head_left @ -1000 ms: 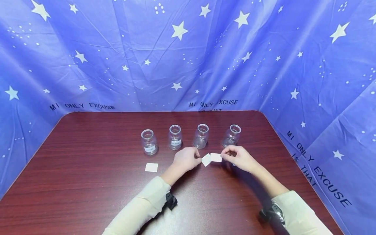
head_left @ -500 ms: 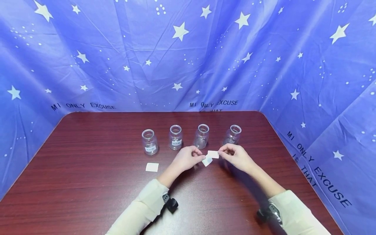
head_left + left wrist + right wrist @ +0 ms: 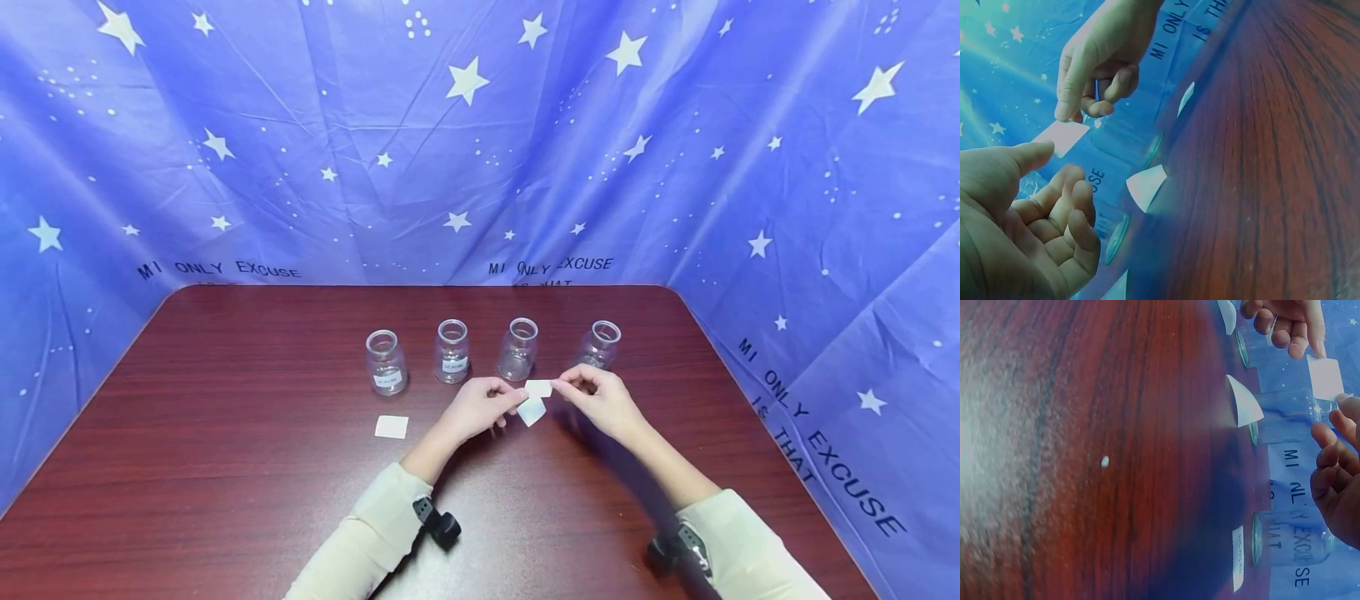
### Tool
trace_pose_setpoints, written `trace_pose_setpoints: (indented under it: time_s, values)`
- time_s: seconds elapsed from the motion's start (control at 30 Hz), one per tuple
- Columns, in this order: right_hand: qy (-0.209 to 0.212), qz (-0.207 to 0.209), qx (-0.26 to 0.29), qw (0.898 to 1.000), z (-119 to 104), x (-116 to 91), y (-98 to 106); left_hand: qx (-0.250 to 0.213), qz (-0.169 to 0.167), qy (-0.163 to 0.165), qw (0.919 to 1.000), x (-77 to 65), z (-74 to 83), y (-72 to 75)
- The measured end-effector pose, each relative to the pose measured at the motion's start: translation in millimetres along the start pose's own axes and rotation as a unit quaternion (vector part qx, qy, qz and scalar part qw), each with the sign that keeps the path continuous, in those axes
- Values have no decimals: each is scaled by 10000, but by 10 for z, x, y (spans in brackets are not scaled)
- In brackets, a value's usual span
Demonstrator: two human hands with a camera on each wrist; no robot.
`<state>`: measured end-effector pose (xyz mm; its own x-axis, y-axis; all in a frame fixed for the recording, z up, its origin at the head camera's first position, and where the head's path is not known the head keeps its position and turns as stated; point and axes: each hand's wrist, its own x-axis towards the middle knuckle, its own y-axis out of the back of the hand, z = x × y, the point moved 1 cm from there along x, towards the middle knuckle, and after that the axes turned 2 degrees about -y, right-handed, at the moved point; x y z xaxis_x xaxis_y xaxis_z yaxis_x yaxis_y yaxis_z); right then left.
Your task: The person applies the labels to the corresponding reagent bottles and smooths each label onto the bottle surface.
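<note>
My left hand [image 3: 478,406] and my right hand [image 3: 606,402] pinch opposite ends of a small white label [image 3: 539,388], thumb against fingertips. They hold it up before the third glass jar [image 3: 519,352]; the side toward the head camera looks blank. Under it, a curled white slip of paper [image 3: 532,411] lies on the table. A printed label [image 3: 1238,559] lies before the rightmost jar [image 3: 600,343], hidden in the head view by the right hand. The two left jars, the outer one [image 3: 386,363] and the inner one [image 3: 452,352], each carry a printed label.
Another white slip [image 3: 392,427] lies in front of the leftmost jar. The dark red wooden table [image 3: 225,467] ends at a blue starry curtain [image 3: 390,200] behind and at the right. A small white speck [image 3: 1104,461] lies on the tabletop.
The right hand has moved a little left with the label. The left hand has shifted off the lower paper slip and now pinches the label's other end.
</note>
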<state>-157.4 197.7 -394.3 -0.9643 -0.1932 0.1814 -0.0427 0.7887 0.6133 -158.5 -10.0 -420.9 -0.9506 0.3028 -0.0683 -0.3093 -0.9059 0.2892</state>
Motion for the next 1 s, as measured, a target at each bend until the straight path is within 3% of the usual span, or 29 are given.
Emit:
trace_pose_setpoints:
  time_s: [0.37, 1.0]
  values:
    - [151, 126, 120, 9997, 109, 11, -45, -930, -153, 106, 9955, 18, -19, 8]
    - [348, 43, 85, 9993, 112, -3, -72, -1211, -4, 358, 9920, 54, -18, 8]
